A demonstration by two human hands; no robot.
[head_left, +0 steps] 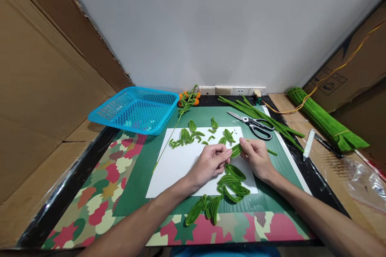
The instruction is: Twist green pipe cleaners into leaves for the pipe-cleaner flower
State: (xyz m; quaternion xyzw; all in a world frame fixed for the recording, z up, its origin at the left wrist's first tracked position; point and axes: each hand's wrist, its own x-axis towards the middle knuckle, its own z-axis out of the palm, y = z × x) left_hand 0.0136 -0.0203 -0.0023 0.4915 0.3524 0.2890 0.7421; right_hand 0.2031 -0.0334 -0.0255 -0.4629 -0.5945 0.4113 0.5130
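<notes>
- Left hand (212,161): above the white sheet (173,172), thumb and index finger together, clamped on the left end of a fuzzy green leaf (237,151); remaining fingers curled in.
- Right hand (256,156): just beside it, over the sheet's right edge, thumb and fingers closed on the right end of the same leaf.
- Leaf location: held between the two hands, above the sheet, tilted, right end higher in view. A thin green strip (272,152) shows past the right hand; cannot tell whether it is held or lies on the mat.
- Near side of the hands: a cluster of larger leaves (238,189) on the sheet's near right part, reaching onto the green mat (135,180). A separate leaf group (196,211) extends across the mat's near edge onto the patterned covering (105,196).
- Far side of the hands: smaller leaves and curled pieces (185,136) scattered along the sheet's far part.
- Far right: scissors (249,121), blades slightly parted, beside loose green stems (279,125).
- Far left: blue basket (138,113); next to it, orange flowers (197,101) on a long green stem that crosses the sheet's left edge.
- Right margin: tied green bundle (327,120) on cardboard, near a white strip-shaped object (309,143).
</notes>
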